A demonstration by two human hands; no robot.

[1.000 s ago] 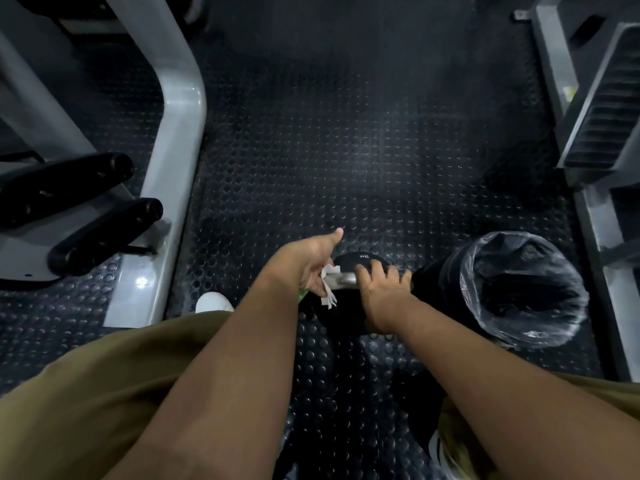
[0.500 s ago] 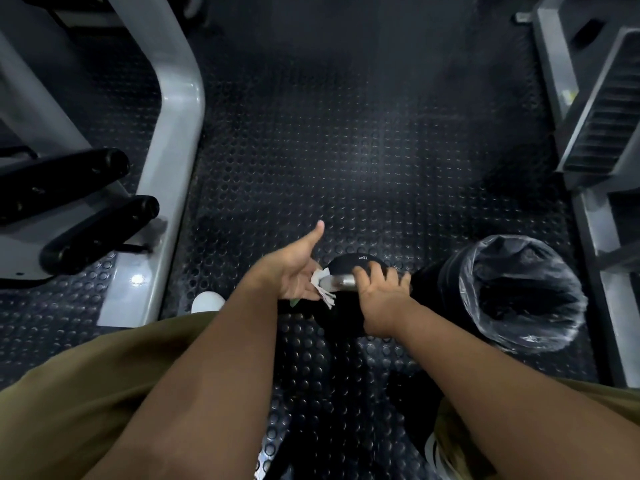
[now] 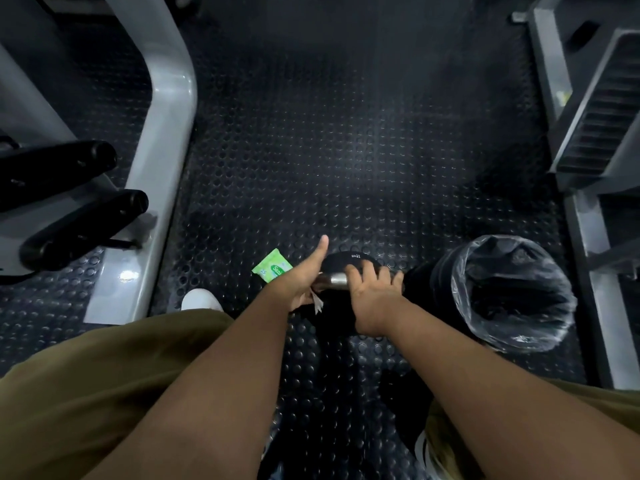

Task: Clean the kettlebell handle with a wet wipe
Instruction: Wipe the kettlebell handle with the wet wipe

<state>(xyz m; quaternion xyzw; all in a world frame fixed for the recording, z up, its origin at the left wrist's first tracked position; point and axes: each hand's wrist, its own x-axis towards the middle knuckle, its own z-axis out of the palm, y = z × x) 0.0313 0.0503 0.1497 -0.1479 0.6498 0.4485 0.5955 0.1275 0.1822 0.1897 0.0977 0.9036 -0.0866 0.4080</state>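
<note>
Right hand (image 3: 372, 301) grips the black kettlebell's silver metal handle (image 3: 337, 280); left hand (image 3: 304, 277), thumb raised, presses a white wet wipe (image 3: 317, 301) against it.

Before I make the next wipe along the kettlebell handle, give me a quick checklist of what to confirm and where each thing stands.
1. Wet wipe in the left hand: ok, white corners show under the palm.
2. Wipe touching the handle: cannot tell, the hand covers the contact.
3. Kettlebell steadied: ok, the right hand grips the handle's right part.
4. Bare handle reachable: ok, a shiny stretch shows between the hands.
5. Bin ready for the used wipe: ok, open, lined, just right of the kettlebell.
6. Spare wipes: ok, the green pack lies on the floor beside the left hand.
</note>
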